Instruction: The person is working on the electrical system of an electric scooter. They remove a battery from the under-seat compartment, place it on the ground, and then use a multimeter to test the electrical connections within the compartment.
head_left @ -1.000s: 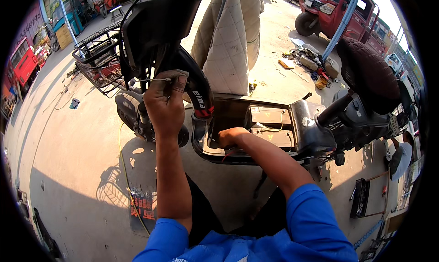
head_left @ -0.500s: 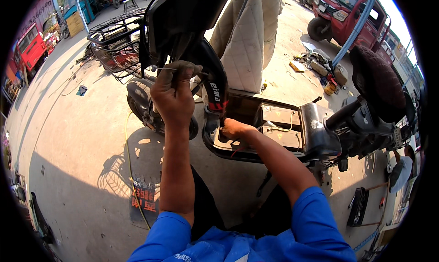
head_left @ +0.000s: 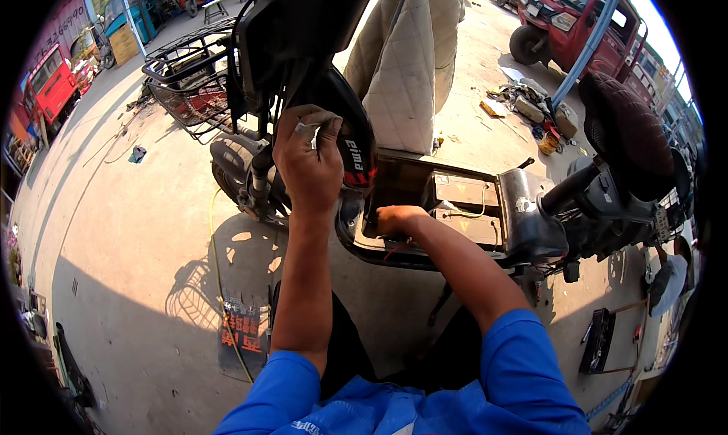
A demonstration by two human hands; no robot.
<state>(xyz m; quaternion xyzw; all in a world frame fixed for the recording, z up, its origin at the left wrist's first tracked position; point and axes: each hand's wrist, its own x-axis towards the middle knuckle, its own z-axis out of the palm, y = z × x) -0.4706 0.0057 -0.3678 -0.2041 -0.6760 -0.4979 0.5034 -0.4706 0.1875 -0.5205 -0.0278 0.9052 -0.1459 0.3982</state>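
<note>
My left hand (head_left: 309, 158) is raised against the black front column (head_left: 351, 124) of an electric scooter. Its fingers are pinched together around something thin and pale that I cannot make out. My right hand (head_left: 397, 221) reaches into the front end of the open battery compartment (head_left: 394, 179) in the scooter's floor. Those fingertips are hidden inside, so their grip does not show. Just right of it sit brown batteries (head_left: 469, 226) with a pale wire looped over them. A thin red wire (head_left: 393, 250) lies under my right wrist.
A black wire basket (head_left: 189, 78) is at the scooter's front, and a quilted cover (head_left: 402, 78) stands up behind the compartment. The saddle (head_left: 629, 131) is at right. A yellow cable (head_left: 215, 260) crosses the ground. Beyond are rubbish (head_left: 531, 109) and a red three-wheeler (head_left: 584, 25).
My left hand has shifted slightly right and turned, and the thin rod seen across its fingers earlier no longer shows clearly. My right hand has moved slightly right within the compartment.
</note>
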